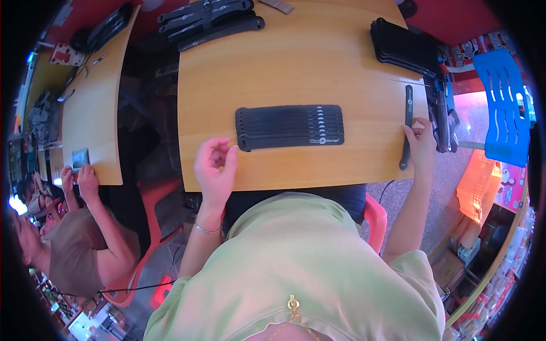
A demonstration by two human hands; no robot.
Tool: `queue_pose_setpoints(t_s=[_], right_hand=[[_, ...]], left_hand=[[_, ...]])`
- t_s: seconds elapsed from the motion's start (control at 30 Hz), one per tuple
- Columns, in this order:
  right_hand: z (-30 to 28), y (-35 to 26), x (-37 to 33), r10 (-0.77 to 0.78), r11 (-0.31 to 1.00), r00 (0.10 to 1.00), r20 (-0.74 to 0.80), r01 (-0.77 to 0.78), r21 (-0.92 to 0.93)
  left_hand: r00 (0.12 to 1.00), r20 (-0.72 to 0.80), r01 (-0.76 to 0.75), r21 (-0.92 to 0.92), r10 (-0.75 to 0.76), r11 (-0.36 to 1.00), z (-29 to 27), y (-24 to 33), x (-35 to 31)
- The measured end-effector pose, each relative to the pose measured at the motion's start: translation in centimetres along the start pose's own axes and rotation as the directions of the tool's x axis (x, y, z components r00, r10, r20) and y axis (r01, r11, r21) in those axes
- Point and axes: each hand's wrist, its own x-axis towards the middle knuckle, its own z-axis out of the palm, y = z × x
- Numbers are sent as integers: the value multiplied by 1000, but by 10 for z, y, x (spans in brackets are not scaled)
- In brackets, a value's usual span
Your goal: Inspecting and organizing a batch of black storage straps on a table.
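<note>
A row of overlapping black straps (pixel 278 122) lies flat at the middle of the wooden table, with white printed marks toward its right end. My left hand (pixel 215 170) hovers by the near left corner of this row, holding nothing, its fingers loosely curled and the thumb apart. At the table's right edge, a single black strap (pixel 408 108) lies lengthwise, pointing away from me. My right hand (pixel 420 142) has its fingertips closed on the middle of that strap.
Bundled black straps (pixel 210 23) sit at the far left of the table (pixel 318 62), and a black stack (pixel 401 45) at the far right. More straps hang off the right edge beside a blue slotted chair back (pixel 501 105). Another person (pixel 85 244) works at a table on the left.
</note>
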Motion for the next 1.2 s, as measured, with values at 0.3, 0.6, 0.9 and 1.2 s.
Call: queue_pose_setpoints(t_s=[0.3, 0.6, 0.9, 1.2], right_hand=[[-20, -90, -60, 22, 770, 937, 350, -239, 591], [19, -133, -121, -262, 207, 960, 96, -42, 977], [13, -101, -105, -233, 377, 890, 392, -288, 880], [28, -103, -94, -305, 625, 883, 356, -96, 775]], left_hand=[[816, 572, -111, 10, 85, 994, 46, 43, -18], [726, 684, 143, -41, -77, 989, 47, 37, -19], [901, 385, 282, -173, -199, 944, 2, 17, -18], [931, 287, 275, -152, -224, 949, -11, 2, -9]])
